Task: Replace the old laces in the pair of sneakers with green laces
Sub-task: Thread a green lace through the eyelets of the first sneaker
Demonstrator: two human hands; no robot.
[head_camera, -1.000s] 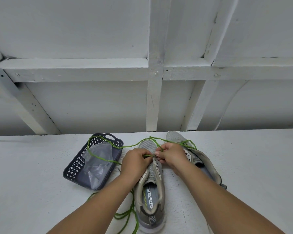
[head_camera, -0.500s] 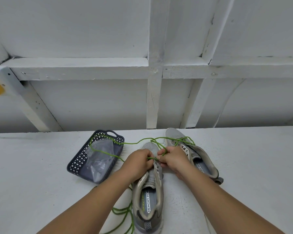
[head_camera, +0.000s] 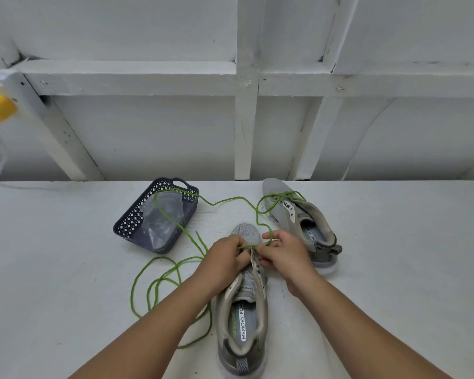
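Old laces gone. Left hand (head_camera: 225, 258) and right hand (head_camera: 283, 251) pinch green lace (head_camera: 175, 227) at near sneaker (head_camera: 244, 310) lowest eyelets, mid-bench; upper eyelets unthreaded. Far sneaker (head_camera: 298, 220) barely started.

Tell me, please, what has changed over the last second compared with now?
The view has tipped down, so more of the near shoe and the slack green lace on the table shows. Both hands, left and right, keep their grip on the lace at the shoe's toe-end eyelets. The far shoe and the basket lie as before.
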